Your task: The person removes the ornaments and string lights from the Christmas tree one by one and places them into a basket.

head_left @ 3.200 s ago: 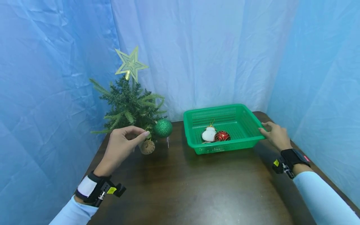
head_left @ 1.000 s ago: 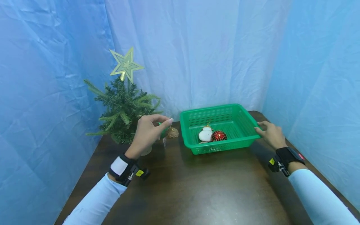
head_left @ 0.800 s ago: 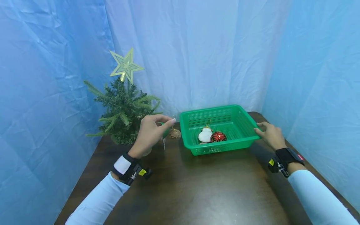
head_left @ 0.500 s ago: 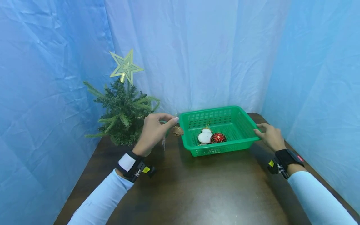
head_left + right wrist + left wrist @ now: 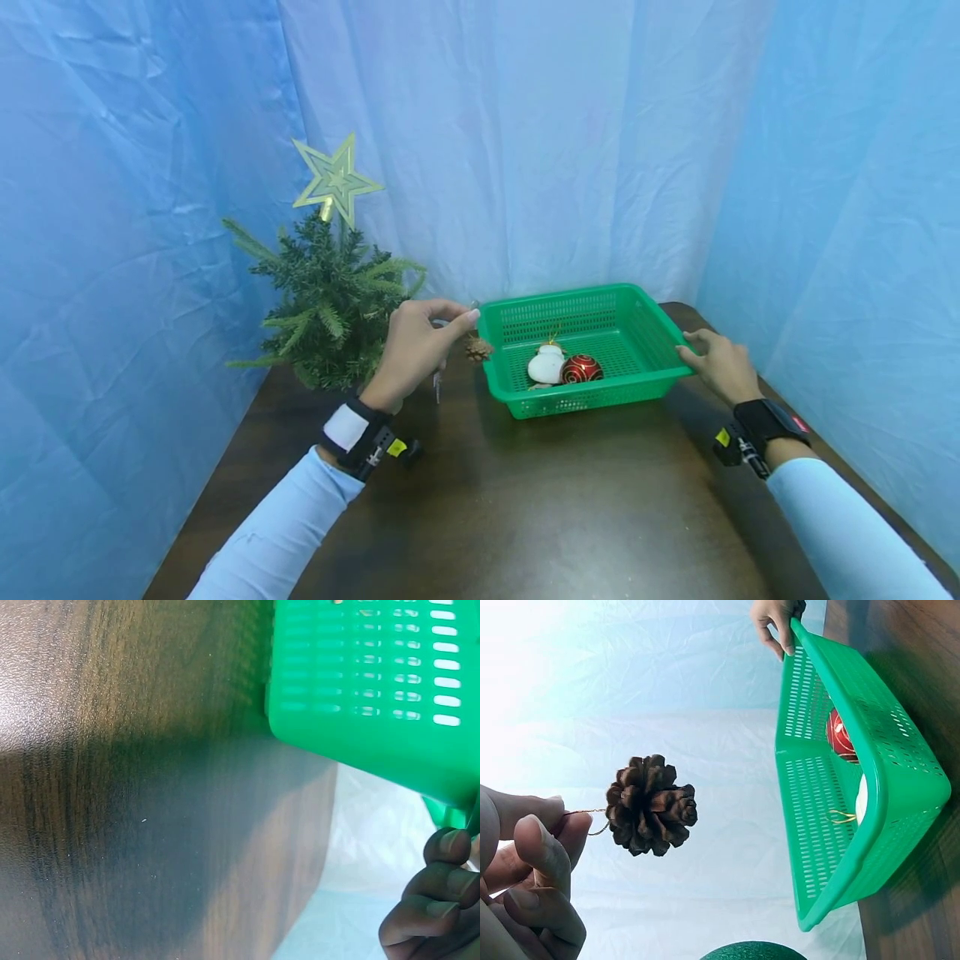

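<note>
A brown pine cone (image 5: pixel 651 805) dangles on a thin gold string, which my left hand (image 5: pixel 420 346) pinches between thumb and forefinger. In the head view the pine cone (image 5: pixel 477 348) overlaps the left rim of the green plastic basket (image 5: pixel 585 403). My right hand (image 5: pixel 722 364) grips the basket's right rim with thumb and fingers. Inside the basket lie a white snowman-shaped ornament (image 5: pixel 546 365) with a gold loop and a red bauble (image 5: pixel 582 368) with gold swirls. In the right wrist view, curled fingers (image 5: pixel 427 915) show at the basket's corner.
A small artificial Christmas tree (image 5: pixel 330 300) with a gold star (image 5: pixel 337 179) on top stands at the left. A green glitter bauble (image 5: pixel 754 951) shows at the left wrist view's bottom edge. Blue-white cloth (image 5: pixel 570 150) hangs behind the dark wooden table (image 5: pixel 525 500).
My left hand has carried the pine cone from in front of the tree rightward to the basket's left rim. The right hand has kept its grip on the basket.
</note>
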`<state>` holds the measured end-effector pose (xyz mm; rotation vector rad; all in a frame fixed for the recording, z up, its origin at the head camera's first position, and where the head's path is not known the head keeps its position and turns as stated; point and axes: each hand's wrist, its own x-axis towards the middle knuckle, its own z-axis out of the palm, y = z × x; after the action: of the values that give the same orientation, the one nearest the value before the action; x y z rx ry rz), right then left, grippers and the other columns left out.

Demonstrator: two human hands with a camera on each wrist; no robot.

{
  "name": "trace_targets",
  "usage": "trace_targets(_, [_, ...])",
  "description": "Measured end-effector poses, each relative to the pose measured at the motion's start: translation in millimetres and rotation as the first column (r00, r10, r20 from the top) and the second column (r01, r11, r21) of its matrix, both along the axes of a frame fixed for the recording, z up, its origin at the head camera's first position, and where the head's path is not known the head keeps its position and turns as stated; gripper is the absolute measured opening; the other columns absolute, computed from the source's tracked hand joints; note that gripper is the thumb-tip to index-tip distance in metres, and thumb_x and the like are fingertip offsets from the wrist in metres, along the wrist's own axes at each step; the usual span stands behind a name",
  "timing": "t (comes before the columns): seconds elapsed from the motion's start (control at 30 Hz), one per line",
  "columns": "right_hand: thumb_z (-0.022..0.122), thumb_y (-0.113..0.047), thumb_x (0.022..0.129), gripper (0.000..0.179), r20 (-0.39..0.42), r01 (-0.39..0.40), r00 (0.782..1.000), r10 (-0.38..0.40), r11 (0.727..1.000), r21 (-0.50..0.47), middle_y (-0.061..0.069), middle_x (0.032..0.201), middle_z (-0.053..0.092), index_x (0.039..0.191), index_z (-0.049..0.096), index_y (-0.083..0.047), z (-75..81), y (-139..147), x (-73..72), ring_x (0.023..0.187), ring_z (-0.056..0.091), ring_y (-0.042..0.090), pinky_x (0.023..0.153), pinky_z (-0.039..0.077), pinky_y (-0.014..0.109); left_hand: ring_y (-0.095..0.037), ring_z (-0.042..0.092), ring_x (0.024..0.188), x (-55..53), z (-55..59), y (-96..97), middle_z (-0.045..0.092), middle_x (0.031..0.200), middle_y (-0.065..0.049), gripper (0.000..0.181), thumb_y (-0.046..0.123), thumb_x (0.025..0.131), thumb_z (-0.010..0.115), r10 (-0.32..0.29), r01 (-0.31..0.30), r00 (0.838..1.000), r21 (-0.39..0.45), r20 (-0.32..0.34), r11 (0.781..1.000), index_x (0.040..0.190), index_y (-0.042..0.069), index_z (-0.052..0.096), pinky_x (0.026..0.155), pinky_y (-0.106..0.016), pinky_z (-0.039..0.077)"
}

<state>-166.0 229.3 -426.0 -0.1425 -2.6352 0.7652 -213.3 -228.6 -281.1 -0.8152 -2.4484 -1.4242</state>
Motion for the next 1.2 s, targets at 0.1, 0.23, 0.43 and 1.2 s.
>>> trace_targets(0.1, [0.059, -0.031, 0.107, 0.049, 0.001, 0.000, 1.000, 0.000, 1.000, -0.002, 0.033, 0.113, 0.067, 0.139, 0.058, 0.006, -0.5, 0.3, -0.1, 0.046, 0.025, 0.016, 0.046, 0.029, 0.034, -0.027, 0.056, 0.046, -1.9, -1.6, 0.2, 0.073, 0.095, 0.002, 0.018, 0.035, 0.099, 0.072, 0.012, -0.012, 1.000, -0.010, 0.001, 1.000, 0.104, 0.020, 0.080, 0.045, -0.035, 0.045])
trace_targets(0.23, [0.058, -0.033, 0.107, 0.050, 0.004, 0.005, 1.000, -0.005, 1.000, -0.001, 0.033, 0.113, 0.067, 0.140, 0.057, 0.005, -1.4, 0.9, -0.2, 0.046, 0.024, 0.015, 0.046, 0.028, 0.033, -0.027, 0.057, 0.046, -4.8, -4.9, 0.1, 0.074, 0.096, 0.002, 0.019, 0.036, 0.099, 0.071, 0.013, -0.013, 1.000, -0.012, 0.005, 1.000, 0.105, 0.020, 0.080, 0.046, -0.035, 0.045])
trace_targets(0.43, [0.059, -0.031, 0.107, 0.049, -0.005, 0.003, 1.000, -0.003, 1.000, 0.000, 0.032, 0.109, 0.068, 0.140, 0.057, 0.006, -1.6, 0.8, 0.6, 0.046, 0.023, 0.014, 0.045, 0.028, 0.033, -0.031, 0.058, 0.047, -8.1, -9.6, 1.1, 0.074, 0.099, 0.001, 0.020, 0.035, 0.099, 0.071, 0.006, -0.006, 1.000, -0.019, -0.014, 1.000, 0.107, 0.018, 0.080, 0.045, -0.034, 0.044])
trace_targets(1.2, [0.060, -0.031, 0.107, 0.049, -0.012, 0.010, 1.000, -0.010, 1.000, 0.011, 0.021, 0.078, 0.067, 0.138, 0.058, 0.006, -2.1, 0.1, -0.2, 0.045, 0.023, 0.015, 0.046, 0.026, 0.033, -0.023, 0.056, 0.042, -15.5, -16.2, 16.5, 0.076, 0.094, 0.002, 0.021, 0.034, 0.099, 0.071, -0.002, 0.002, 1.000, -0.025, -0.025, 1.000, 0.104, 0.015, 0.081, 0.043, -0.034, 0.042])
